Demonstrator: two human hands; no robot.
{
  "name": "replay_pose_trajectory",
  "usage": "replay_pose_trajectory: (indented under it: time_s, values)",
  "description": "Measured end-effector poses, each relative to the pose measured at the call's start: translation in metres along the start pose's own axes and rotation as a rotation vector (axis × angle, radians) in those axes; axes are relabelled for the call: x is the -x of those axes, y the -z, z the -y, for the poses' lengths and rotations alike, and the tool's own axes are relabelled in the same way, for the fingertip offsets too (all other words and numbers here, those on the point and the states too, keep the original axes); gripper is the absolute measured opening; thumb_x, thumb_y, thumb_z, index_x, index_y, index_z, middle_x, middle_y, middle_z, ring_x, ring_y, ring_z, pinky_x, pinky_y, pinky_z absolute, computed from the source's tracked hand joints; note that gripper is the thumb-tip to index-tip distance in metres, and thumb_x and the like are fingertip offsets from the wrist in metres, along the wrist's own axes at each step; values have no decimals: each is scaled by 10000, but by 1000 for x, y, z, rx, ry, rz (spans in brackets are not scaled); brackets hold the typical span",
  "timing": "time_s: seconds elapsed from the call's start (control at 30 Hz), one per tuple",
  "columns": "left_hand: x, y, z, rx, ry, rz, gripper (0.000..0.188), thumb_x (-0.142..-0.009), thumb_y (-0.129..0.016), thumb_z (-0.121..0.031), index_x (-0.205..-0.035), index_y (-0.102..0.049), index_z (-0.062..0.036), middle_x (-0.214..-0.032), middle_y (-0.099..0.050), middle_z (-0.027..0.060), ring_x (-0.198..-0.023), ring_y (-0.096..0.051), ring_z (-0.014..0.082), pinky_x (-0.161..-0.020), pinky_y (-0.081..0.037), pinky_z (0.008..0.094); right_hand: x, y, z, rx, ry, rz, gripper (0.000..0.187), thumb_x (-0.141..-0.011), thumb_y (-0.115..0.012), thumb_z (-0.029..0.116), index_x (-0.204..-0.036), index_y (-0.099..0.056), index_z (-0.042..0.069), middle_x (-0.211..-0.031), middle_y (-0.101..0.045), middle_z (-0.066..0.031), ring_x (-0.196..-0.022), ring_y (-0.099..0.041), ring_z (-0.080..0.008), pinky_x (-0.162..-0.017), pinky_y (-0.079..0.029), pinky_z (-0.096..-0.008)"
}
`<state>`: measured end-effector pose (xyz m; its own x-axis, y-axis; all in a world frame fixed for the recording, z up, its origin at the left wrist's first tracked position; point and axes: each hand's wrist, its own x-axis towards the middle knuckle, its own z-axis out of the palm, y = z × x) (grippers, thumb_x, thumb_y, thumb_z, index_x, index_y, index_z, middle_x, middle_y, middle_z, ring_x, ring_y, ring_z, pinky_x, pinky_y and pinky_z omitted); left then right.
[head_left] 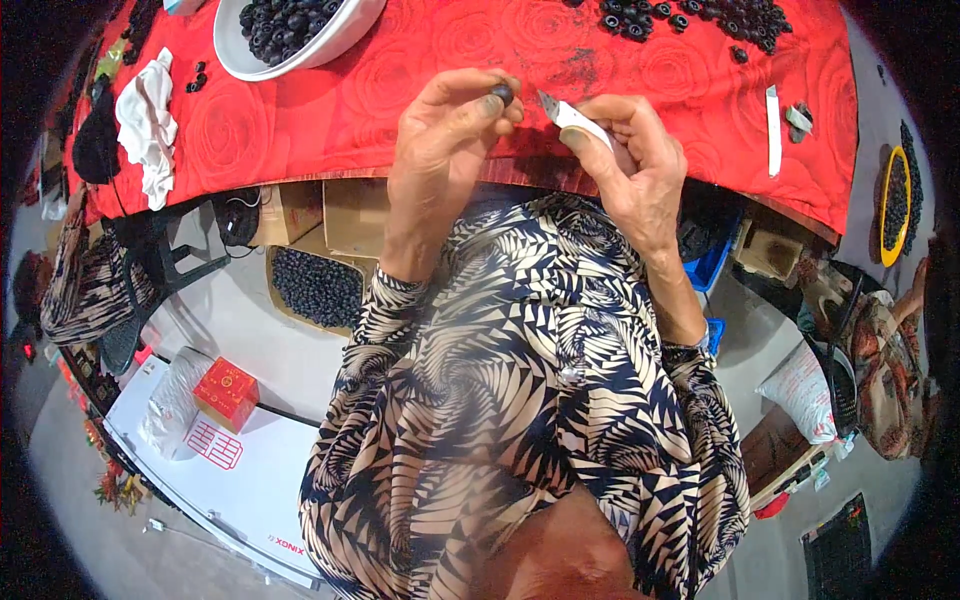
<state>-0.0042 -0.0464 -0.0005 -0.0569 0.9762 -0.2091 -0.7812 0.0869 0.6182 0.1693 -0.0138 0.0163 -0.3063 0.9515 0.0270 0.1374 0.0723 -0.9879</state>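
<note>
Above the near edge of the red cloth, my left hand (438, 135) pinches a small round black part (502, 94) between thumb and fingertips. My right hand (636, 165) is closed around the white handle of a small knife (580, 121). Its short grey blade points left toward the black part, with a gap between them. A white bowl (228, 52) heaped with similar black parts stands beyond my left hand. Loose black parts with holes (627, 18) lie scattered at the far side, beyond my right hand.
A white cloth (148, 125) lies at the table's left. On the right are a white strip (773, 132) and a small grey object (799, 120). Below the table sits a box of black pieces (318, 287). A red box (226, 392) rests on a white surface, lower left.
</note>
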Motion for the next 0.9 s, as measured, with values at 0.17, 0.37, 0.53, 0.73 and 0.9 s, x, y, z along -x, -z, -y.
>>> replay_pose_trajectory:
  time_s: [0.17, 0.37, 0.53, 0.73, 0.9]
  values:
    - [-1, 4, 0, -27, 19, 8, 201, -819, -543, -12, -1015, -539, 28, -1015, -552, 151, -854, -558, 205, -727, -467, 243, -1, -4, -3, 32, 89, -10, 237, -728, -684, 125, -874, -548, -3, -760, -634, -108, -709, -629, -159, -632, -489, -256]
    - [-1, 5, 1, 60, 57, -14, 204, -834, -538, -53, -1019, -534, 35, -1030, -545, 149, -863, -563, 211, -786, -482, 275, 0, -4, 1, 42, 78, 9, 222, -725, -682, 118, -861, -551, 1, -750, -635, -107, -689, -632, -160, -608, -492, -268]
    - [-2, 9, 4, 99, 31, 33, 194, -846, -522, -58, -1006, -530, 52, -1033, -540, 156, -904, -560, 224, -816, -483, 280, 1, -5, 0, 74, 114, 1, 211, -722, -680, 117, -862, -558, 15, -749, -632, -106, -682, -632, -169, -598, -489, -273]
    - [-3, 5, 1, 101, 20, -34, 171, -845, -525, -46, -997, -551, 27, -983, -585, 157, -875, -577, 200, -781, -484, 268, -1, -7, 6, 128, 162, 12, 224, -715, -684, 121, -864, -554, 16, -736, -624, -111, -656, -629, -183, -578, -486, -278]
    - [-4, 6, 0, 101, 24, -24, 156, -842, -523, -28, -990, -556, 12, -1009, -580, 153, -883, -571, 183, -781, -480, 259, -4, -10, 9, 128, 197, 25, 223, -711, -683, 114, -863, -552, 15, -731, -622, -111, -644, -627, -192, -566, -486, -281]
